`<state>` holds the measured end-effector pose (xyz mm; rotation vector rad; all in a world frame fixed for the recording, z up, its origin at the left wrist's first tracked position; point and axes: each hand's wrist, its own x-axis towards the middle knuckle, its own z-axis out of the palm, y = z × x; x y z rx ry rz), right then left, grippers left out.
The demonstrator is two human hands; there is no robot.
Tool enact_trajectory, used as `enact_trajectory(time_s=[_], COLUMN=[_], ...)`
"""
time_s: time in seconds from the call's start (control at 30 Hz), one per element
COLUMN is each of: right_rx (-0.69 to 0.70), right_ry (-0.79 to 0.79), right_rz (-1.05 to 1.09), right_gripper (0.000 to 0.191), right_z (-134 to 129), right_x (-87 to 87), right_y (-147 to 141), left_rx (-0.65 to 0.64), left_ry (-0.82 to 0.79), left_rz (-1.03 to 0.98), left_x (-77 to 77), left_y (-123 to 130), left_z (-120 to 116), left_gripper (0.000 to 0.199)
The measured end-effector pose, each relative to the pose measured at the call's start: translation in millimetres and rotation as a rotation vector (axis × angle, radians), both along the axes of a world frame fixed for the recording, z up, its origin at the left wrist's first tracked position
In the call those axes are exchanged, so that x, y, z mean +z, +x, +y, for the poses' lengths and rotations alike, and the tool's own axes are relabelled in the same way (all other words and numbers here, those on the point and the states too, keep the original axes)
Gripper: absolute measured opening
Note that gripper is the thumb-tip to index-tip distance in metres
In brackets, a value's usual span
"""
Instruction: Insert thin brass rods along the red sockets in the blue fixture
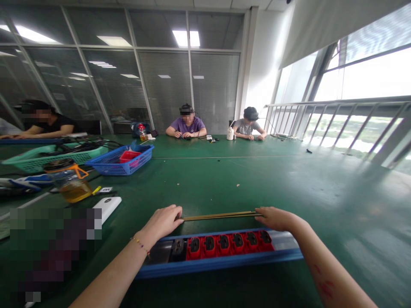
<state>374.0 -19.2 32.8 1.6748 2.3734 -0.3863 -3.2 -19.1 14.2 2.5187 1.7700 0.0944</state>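
Observation:
Thin brass-coloured strips stretch side by side between my two hands, just beyond a blue power strip housing. My left hand pinches their left end between thumb and fingers. At the right end, the fingers of my right hand are closed on the strips. Inside the housing sits a row of several red socket modules with black inserts. A black switch-like piece is to the left of that row. My wrists partly cover both ends of the housing.
Left on the green table are a blue basket with a red container, a green basket with dark cables, a jar of amber liquid and a white device. Several people sit at the table's far side and left.

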Motion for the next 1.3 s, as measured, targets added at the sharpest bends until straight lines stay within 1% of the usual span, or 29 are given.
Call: enact_trajectory(time_s=[0.1, 0.17, 0.23, 0.4, 0.53, 0.6, 0.67, 0.73, 0.83, 0.9, 0.97, 1.1, 1.23, 1.3], right_rx=[-0.048, -0.040, -0.017, 0.068, 0.116, 0.101, 0.051, 0.013, 0.033, 0.044, 0.047, 0.063, 0.085, 0.091], right_ry=[0.004, 0.003, 0.003, 0.003, 0.006, 0.029, 0.056, 0.064, 0.041, 0.028, 0.024, 0.010, -0.033, -0.026], right_rz=[-0.034, -0.039, -0.036, 0.001, 0.065, 0.106, 0.113, 0.092, 0.095, 0.098, 0.100, 0.126, 0.190, 0.195], right_gripper=[0.043, 0.040, 0.039, 0.041, 0.043, 0.044, 0.044, 0.042, 0.042, 0.044, 0.045, 0.049, 0.050, 0.049], right_z=[-0.7, -1.9, -3.8, -8.1, -6.6, -3.8, -0.8, 1.5, 2.5, 2.1, 1.0, -2.6, -5.1, -4.2], right_x=[1.0, 0.2, -0.3, 2.8, 7.1, 7.8, 6.5, 3.3, -3.0, -6.3, -7.3, -1.9, 4.1, 4.2], right_y=[5.7, 3.4, -2.9, -16.7, -15.4, -12.5, -10.1, -9.5, -12.6, -16.1, -19.4, -23.3, -22.8, -21.4], left_rx=[0.034, 0.091, 0.119, 0.071, 0.079, 0.079, 0.086, 0.127, 0.261, 0.322, 0.309, 0.224, 0.209, 0.203], left_ry=[0.035, 0.049, 0.037, 0.009, 0.002, -0.007, -0.018, 0.002, 0.051, 0.040, 0.009, 0.002, -0.017, -0.015], left_rz=[0.048, 0.072, 0.065, -0.024, -0.049, -0.054, -0.035, 0.027, 0.143, 0.169, 0.152, 0.102, 0.058, 0.044], left_x=[2.9, 3.5, 2.5, -2.4, -3.6, -2.5, -0.4, 2.0, 3.4, 2.4, 0.7, 0.1, 4.2, 5.5], left_y=[0.9, 0.6, -0.6, -4.7, -7.4, -7.4, -5.7, -2.6, 1.5, 1.9, 0.4, -2.8, -2.8, -2.8], left_z=[-1.8, -2.3, -1.9, 1.3, 2.6, 1.9, 0.0, -2.5, -5.7, -6.3, -5.7, -3.8, -4.2, -4.5], left_gripper=[0.018, 0.023, 0.027, 0.026, 0.026, 0.026, 0.027, 0.028, 0.038, 0.044, 0.044, 0.037, 0.033, 0.030])
